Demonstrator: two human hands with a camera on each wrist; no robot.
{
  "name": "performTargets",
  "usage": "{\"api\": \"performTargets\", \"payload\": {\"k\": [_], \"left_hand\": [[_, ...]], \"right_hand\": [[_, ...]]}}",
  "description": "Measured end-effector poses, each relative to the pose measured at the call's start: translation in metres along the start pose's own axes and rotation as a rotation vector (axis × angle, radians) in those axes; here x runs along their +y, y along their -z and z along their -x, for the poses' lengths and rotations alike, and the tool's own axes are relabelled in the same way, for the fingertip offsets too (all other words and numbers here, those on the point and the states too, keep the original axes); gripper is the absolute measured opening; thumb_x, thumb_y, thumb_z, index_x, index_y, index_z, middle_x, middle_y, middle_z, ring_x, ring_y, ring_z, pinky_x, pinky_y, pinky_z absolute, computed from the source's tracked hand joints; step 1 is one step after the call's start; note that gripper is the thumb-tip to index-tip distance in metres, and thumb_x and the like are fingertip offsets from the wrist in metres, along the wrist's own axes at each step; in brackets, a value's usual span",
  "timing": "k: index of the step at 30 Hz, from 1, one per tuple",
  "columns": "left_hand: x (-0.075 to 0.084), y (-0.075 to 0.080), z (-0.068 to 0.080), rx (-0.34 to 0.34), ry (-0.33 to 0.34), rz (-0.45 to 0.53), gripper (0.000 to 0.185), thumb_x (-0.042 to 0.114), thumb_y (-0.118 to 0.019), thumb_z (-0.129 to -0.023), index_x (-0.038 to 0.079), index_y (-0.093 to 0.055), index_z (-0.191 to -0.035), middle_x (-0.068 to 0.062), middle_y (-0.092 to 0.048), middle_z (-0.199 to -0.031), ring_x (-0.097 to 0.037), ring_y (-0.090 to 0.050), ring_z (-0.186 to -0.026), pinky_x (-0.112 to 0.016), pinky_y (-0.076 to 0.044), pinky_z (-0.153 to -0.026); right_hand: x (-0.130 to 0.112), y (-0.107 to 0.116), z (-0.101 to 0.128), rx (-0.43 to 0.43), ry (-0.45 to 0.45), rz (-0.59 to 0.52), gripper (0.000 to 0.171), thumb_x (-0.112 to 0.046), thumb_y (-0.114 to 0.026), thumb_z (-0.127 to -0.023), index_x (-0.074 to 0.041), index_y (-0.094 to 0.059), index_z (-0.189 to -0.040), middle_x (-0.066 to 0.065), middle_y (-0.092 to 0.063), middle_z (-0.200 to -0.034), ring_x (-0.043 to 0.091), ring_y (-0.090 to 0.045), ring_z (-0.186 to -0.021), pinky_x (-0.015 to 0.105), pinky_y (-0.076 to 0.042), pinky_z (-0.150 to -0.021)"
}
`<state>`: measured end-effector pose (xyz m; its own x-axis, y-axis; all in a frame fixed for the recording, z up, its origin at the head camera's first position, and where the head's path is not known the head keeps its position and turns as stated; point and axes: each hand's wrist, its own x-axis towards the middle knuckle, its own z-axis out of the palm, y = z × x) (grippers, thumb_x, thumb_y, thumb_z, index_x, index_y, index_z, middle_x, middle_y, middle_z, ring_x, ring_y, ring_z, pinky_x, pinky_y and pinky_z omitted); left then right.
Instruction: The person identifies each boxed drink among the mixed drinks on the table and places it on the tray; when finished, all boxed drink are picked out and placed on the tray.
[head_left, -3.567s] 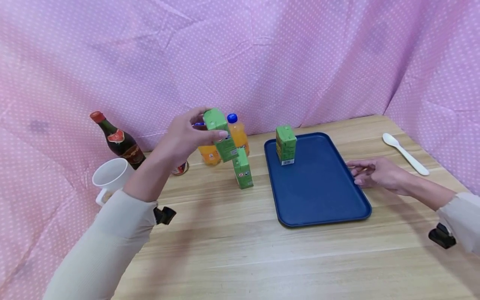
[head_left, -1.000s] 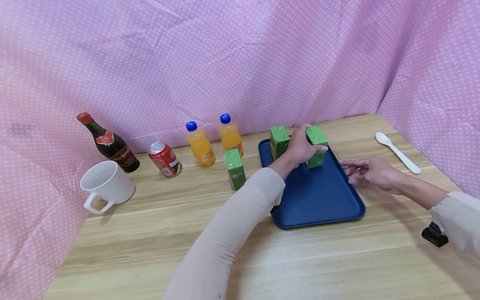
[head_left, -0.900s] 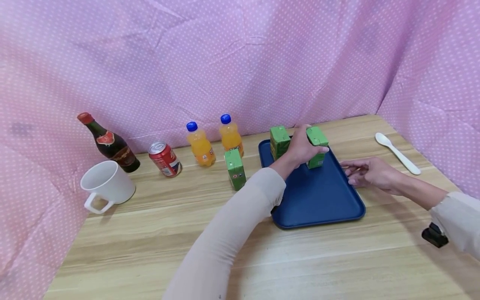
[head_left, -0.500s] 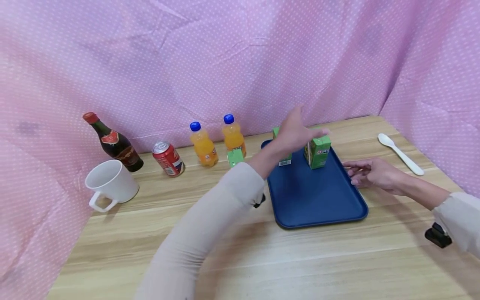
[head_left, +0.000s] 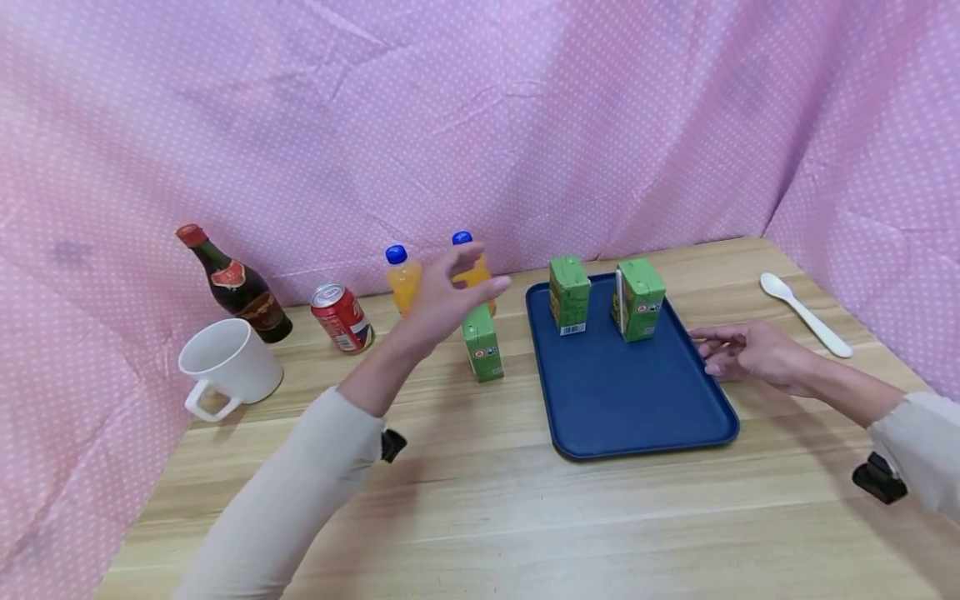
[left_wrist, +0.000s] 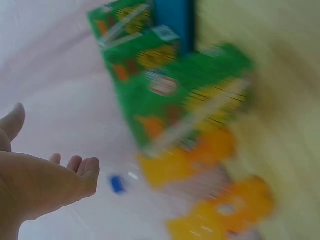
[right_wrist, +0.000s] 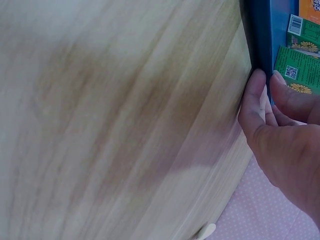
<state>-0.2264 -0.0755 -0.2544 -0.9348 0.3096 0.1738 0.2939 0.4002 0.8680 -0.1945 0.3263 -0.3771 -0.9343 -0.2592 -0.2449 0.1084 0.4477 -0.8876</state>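
On the blue tray [head_left: 637,400] in the head view two green juice cartons [head_left: 569,294] [head_left: 640,298] already stand upright side by side at its far end, while a third carton [head_left: 483,343] waits on the desk [head_left: 480,508] just left of the tray, so I judge the loading about two thirds done; the left hand [head_left: 448,296] hovers empty with fingers spread just above that third carton, in front of two orange bottles [head_left: 402,282]. From the left wrist, blurred, the open left hand [left_wrist: 45,182] holds nothing and the nearest green carton [left_wrist: 185,95] lies close by. From the right wrist, the right hand [right_wrist: 282,145] rests with relaxed fingers against the tray's rim [right_wrist: 260,35], steadying it, gripping nothing.
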Motion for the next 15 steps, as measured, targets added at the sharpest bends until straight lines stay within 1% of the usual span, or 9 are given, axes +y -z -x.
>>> {"api": "performTargets", "payload": {"k": [3, 6, 8, 10, 13, 15], "left_hand": [[-0.011, 0.013, 0.013, 0.022, 0.032, 0.060, 0.057, 0.027, -0.065, -0.080, 0.012, -0.041, -0.129, -0.002, -0.043, -0.128, -0.017, -0.038, -0.118, -0.033, -0.033, -0.098], [-0.025, 0.019, 0.022, 0.023, 0.080, 0.107, 0.058, 0.027, -0.066, -0.079, 0.012, -0.040, -0.129, -0.003, -0.043, -0.129, -0.019, -0.038, -0.119, -0.035, -0.032, -0.098], [-0.036, 0.021, 0.027, -0.007, 0.109, 0.134, 0.062, 0.026, -0.066, -0.078, 0.012, -0.037, -0.131, -0.004, -0.040, -0.132, -0.020, -0.035, -0.122, -0.036, -0.030, -0.100], [-0.047, 0.021, 0.031, -0.051, 0.137, 0.164, 0.067, 0.026, -0.068, -0.077, 0.015, -0.033, -0.134, -0.006, -0.036, -0.134, -0.022, -0.032, -0.124, -0.039, -0.029, -0.101], [-0.064, 0.016, 0.034, -0.118, 0.158, 0.238, 0.076, 0.021, -0.072, -0.074, 0.020, -0.028, -0.136, -0.009, -0.030, -0.136, -0.027, -0.029, -0.125, -0.043, -0.031, -0.099], [-0.077, 0.011, 0.033, -0.148, 0.163, 0.276, 0.081, 0.019, -0.074, -0.070, 0.023, -0.027, -0.136, -0.010, -0.029, -0.136, -0.029, -0.028, -0.125, -0.044, -0.034, -0.097]], "right_hand": [[0.000, 0.000, 0.000, 0.001, 0.003, 0.010, 0.070, -0.003, -0.067, -0.074, 0.004, -0.030, -0.133, 0.025, -0.046, -0.112, 0.011, -0.056, -0.087, 0.026, -0.050, -0.075], [0.001, 0.000, 0.000, 0.000, 0.009, 0.009, 0.070, -0.003, -0.067, -0.074, 0.004, -0.030, -0.133, 0.025, -0.046, -0.111, 0.011, -0.056, -0.087, 0.026, -0.050, -0.075], [0.001, -0.001, 0.000, -0.003, 0.015, 0.001, 0.069, -0.001, -0.066, -0.074, 0.005, -0.030, -0.133, 0.026, -0.046, -0.111, 0.012, -0.056, -0.087, 0.026, -0.050, -0.075], [0.002, -0.001, 0.000, -0.006, 0.022, -0.007, 0.069, -0.001, -0.065, -0.074, 0.005, -0.030, -0.133, 0.025, -0.046, -0.111, 0.011, -0.056, -0.087, 0.026, -0.050, -0.075], [0.003, -0.001, 0.000, -0.017, 0.032, -0.045, 0.069, 0.002, -0.064, -0.075, 0.008, -0.028, -0.133, 0.024, -0.047, -0.108, 0.011, -0.056, -0.086, 0.027, -0.050, -0.076], [0.003, 0.000, 0.000, -0.020, 0.037, -0.057, 0.069, 0.001, -0.065, -0.075, 0.009, -0.027, -0.132, 0.022, -0.048, -0.106, 0.011, -0.057, -0.086, 0.028, -0.050, -0.075]]}}
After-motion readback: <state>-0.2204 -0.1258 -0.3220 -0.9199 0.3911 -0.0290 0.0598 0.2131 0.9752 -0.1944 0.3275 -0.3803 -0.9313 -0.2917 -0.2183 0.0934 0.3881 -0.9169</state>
